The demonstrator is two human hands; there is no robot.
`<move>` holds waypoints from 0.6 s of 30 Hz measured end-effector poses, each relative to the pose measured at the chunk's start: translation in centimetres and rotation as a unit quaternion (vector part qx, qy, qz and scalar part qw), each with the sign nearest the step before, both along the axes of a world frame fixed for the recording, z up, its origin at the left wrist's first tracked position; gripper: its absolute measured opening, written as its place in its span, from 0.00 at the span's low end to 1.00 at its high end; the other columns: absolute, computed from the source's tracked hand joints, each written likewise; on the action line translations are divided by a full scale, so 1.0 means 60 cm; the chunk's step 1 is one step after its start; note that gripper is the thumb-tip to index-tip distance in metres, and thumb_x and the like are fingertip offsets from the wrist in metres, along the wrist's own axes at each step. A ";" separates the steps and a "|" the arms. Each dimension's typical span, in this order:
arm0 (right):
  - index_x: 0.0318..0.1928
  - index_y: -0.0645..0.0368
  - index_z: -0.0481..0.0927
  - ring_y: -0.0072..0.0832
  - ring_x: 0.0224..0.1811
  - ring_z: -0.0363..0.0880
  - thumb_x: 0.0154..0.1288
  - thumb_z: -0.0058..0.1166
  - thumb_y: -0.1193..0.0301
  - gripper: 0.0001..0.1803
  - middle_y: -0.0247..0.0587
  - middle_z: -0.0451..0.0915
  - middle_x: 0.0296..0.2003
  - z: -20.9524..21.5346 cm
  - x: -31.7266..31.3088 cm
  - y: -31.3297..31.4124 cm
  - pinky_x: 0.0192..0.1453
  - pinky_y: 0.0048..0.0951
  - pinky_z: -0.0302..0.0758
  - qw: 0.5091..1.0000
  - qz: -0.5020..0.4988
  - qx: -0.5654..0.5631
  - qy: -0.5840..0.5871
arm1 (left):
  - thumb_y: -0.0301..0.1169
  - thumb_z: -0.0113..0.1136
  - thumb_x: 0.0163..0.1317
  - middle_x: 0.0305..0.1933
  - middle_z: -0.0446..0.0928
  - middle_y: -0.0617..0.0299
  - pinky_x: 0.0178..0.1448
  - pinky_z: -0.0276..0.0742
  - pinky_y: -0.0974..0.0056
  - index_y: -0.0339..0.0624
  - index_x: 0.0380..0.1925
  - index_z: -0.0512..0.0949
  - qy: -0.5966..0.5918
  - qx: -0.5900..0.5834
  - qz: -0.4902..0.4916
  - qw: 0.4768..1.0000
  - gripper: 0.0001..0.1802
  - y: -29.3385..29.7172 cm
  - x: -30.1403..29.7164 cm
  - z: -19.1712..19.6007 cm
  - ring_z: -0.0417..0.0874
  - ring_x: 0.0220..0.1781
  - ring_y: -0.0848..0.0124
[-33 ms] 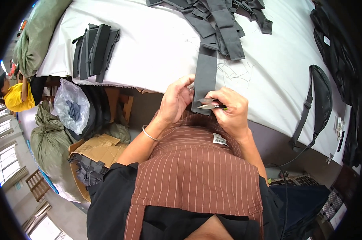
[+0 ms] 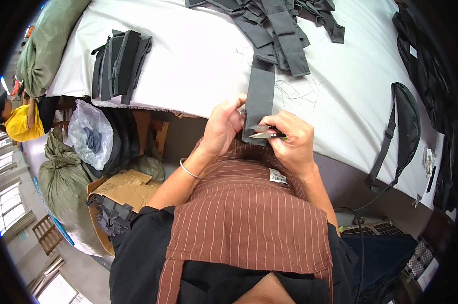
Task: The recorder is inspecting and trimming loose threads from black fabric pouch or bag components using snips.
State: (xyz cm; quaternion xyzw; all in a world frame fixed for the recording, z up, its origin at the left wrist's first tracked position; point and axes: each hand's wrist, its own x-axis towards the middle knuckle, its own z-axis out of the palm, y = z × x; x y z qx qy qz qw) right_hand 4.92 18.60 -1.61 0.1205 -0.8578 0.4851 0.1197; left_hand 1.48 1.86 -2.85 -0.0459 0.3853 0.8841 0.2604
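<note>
A long dark grey fabric strip (image 2: 261, 91) runs from the table edge toward my body, its near end between my hands. My left hand (image 2: 221, 127) grips the strip's left edge, thumb and fingers pinched near the end. In my right hand (image 2: 293, 144) are small thread snips (image 2: 262, 135), their two pointed blades apart and lying across the strip's near end. The fingers curl round the handles, which are mostly hidden. Farther up, the strip passes beneath a loose pile of similar grey strips (image 2: 287, 38).
On the white-covered table (image 2: 198, 55) lie a stack of folded strips (image 2: 120, 66), cut threads (image 2: 297, 93) and a black waist bag (image 2: 405, 126). Left of me are a cardboard box (image 2: 125, 187), a clear plastic bag (image 2: 82, 126) and a green sack (image 2: 64, 177). A person in yellow (image 2: 24, 124) stands far left.
</note>
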 end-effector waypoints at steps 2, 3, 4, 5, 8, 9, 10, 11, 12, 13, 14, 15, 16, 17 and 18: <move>0.32 0.55 0.81 0.29 0.24 0.76 0.44 0.61 0.81 0.11 0.34 0.78 0.23 0.004 0.004 0.000 0.28 0.27 0.71 1.000 0.007 0.009 -0.006 | 0.28 0.51 0.70 0.42 0.78 0.64 0.47 0.76 0.74 0.34 0.48 0.75 0.009 -0.017 0.004 1.000 0.11 -0.002 -0.001 -0.013 0.78 0.42 0.79; 0.34 0.55 0.82 0.29 0.26 0.78 0.47 0.63 0.78 0.10 0.34 0.79 0.25 0.013 0.005 0.000 0.30 0.27 0.73 0.999 -0.017 -0.037 -0.035 | 0.27 0.54 0.68 0.42 0.79 0.64 0.48 0.77 0.74 0.34 0.47 0.75 0.051 -0.057 -0.002 0.997 0.11 0.000 0.003 -0.013 0.78 0.43 0.79; 0.36 0.56 0.82 0.28 0.28 0.79 0.50 0.65 0.75 0.10 0.35 0.81 0.28 0.019 0.005 0.001 0.32 0.26 0.74 0.994 -0.041 -0.083 -0.063 | 0.25 0.56 0.67 0.43 0.79 0.63 0.49 0.77 0.73 0.34 0.47 0.75 0.093 -0.096 -0.006 0.991 0.11 0.003 0.004 -0.007 0.78 0.44 0.78; 0.39 0.56 0.82 0.28 0.31 0.81 0.53 0.68 0.69 0.13 0.36 0.82 0.31 0.019 0.005 0.007 0.36 0.25 0.76 0.987 -0.067 -0.118 -0.080 | 0.22 0.59 0.64 0.43 0.79 0.63 0.49 0.77 0.73 0.33 0.47 0.75 0.074 -0.090 -0.008 0.993 0.12 -0.001 0.003 -0.006 0.78 0.44 0.79; 0.38 0.57 0.83 0.27 0.31 0.81 0.54 0.66 0.72 0.10 0.35 0.82 0.30 0.013 -0.002 0.025 0.36 0.25 0.76 0.991 -0.124 -0.028 -0.043 | 0.21 0.58 0.64 0.43 0.79 0.63 0.48 0.77 0.73 0.32 0.47 0.76 0.082 -0.112 -0.005 0.990 0.11 -0.003 0.005 -0.001 0.78 0.43 0.79; 0.38 0.57 0.83 0.27 0.31 0.81 0.54 0.66 0.72 0.10 0.35 0.82 0.30 0.013 -0.002 0.025 0.36 0.25 0.76 0.991 -0.124 -0.028 -0.043 | 0.21 0.58 0.64 0.43 0.79 0.63 0.48 0.77 0.73 0.32 0.47 0.76 0.083 -0.112 -0.005 0.990 0.11 -0.004 0.005 -0.001 0.78 0.43 0.79; 0.37 0.57 0.83 0.27 0.31 0.81 0.54 0.65 0.72 0.09 0.35 0.82 0.30 0.013 -0.003 0.025 0.35 0.25 0.76 0.991 -0.131 -0.004 -0.029 | 0.21 0.58 0.64 0.43 0.79 0.63 0.48 0.78 0.73 0.32 0.47 0.76 0.087 -0.113 -0.005 0.990 0.11 -0.003 0.005 -0.001 0.78 0.43 0.80; 0.36 0.57 0.83 0.27 0.30 0.81 0.54 0.65 0.72 0.08 0.34 0.82 0.29 0.013 -0.003 0.025 0.35 0.25 0.75 0.990 -0.138 0.021 -0.016 | 0.20 0.58 0.63 0.43 0.79 0.63 0.48 0.78 0.73 0.32 0.46 0.76 0.091 -0.115 -0.005 0.989 0.11 -0.003 0.005 -0.001 0.78 0.43 0.80; 0.36 0.57 0.83 0.27 0.30 0.81 0.54 0.65 0.72 0.08 0.34 0.82 0.29 0.014 -0.003 0.024 0.35 0.25 0.75 0.990 -0.139 0.020 -0.016 | 0.20 0.58 0.63 0.43 0.79 0.63 0.48 0.78 0.73 0.32 0.46 0.76 0.091 -0.115 -0.007 0.989 0.11 -0.002 0.005 -0.002 0.78 0.43 0.80; 0.35 0.57 0.83 0.27 0.30 0.81 0.54 0.65 0.72 0.07 0.34 0.82 0.29 0.016 -0.003 0.022 0.34 0.26 0.75 0.989 -0.143 0.029 -0.012 | 0.20 0.58 0.63 0.43 0.79 0.62 0.48 0.78 0.73 0.32 0.46 0.76 0.088 -0.113 -0.008 0.990 0.11 -0.003 0.005 -0.002 0.79 0.43 0.80; 0.34 0.56 0.83 0.27 0.29 0.80 0.53 0.65 0.72 0.07 0.33 0.82 0.29 0.017 -0.002 0.021 0.34 0.26 0.74 0.988 -0.148 0.038 -0.008 | 0.20 0.58 0.63 0.43 0.79 0.62 0.48 0.78 0.73 0.31 0.46 0.76 0.084 -0.110 -0.008 0.990 0.11 -0.003 0.006 -0.003 0.79 0.43 0.80; 0.34 0.56 0.83 0.27 0.29 0.80 0.53 0.65 0.72 0.07 0.33 0.82 0.29 0.017 -0.003 0.019 0.34 0.26 0.74 0.988 -0.148 0.037 -0.008 | 0.20 0.58 0.63 0.43 0.79 0.62 0.48 0.78 0.73 0.31 0.46 0.76 0.085 -0.110 -0.008 0.990 0.11 -0.003 0.006 0.000 0.79 0.43 0.80; 0.33 0.56 0.83 0.27 0.29 0.80 0.53 0.66 0.72 0.07 0.33 0.82 0.28 0.017 -0.004 0.019 0.34 0.26 0.74 0.989 -0.143 0.038 0.000 | 0.20 0.58 0.63 0.43 0.79 0.62 0.48 0.78 0.73 0.31 0.47 0.76 0.068 -0.105 -0.011 0.992 0.12 -0.002 0.007 0.004 0.79 0.43 0.80; 0.33 0.56 0.83 0.27 0.29 0.79 0.53 0.66 0.72 0.07 0.33 0.82 0.28 0.016 -0.004 0.019 0.34 0.26 0.74 0.990 -0.138 0.039 0.007 | 0.20 0.58 0.63 0.43 0.79 0.62 0.48 0.78 0.73 0.31 0.47 0.76 0.052 -0.099 -0.014 0.994 0.12 -0.002 0.008 0.006 0.79 0.43 0.80; 0.33 0.56 0.83 0.27 0.29 0.79 0.53 0.66 0.72 0.07 0.33 0.82 0.28 0.014 -0.004 0.020 0.34 0.26 0.74 0.990 -0.138 0.039 0.007 | 0.20 0.58 0.63 0.43 0.79 0.62 0.48 0.78 0.73 0.31 0.47 0.76 0.052 -0.099 -0.014 0.994 0.12 -0.003 0.008 0.005 0.79 0.43 0.80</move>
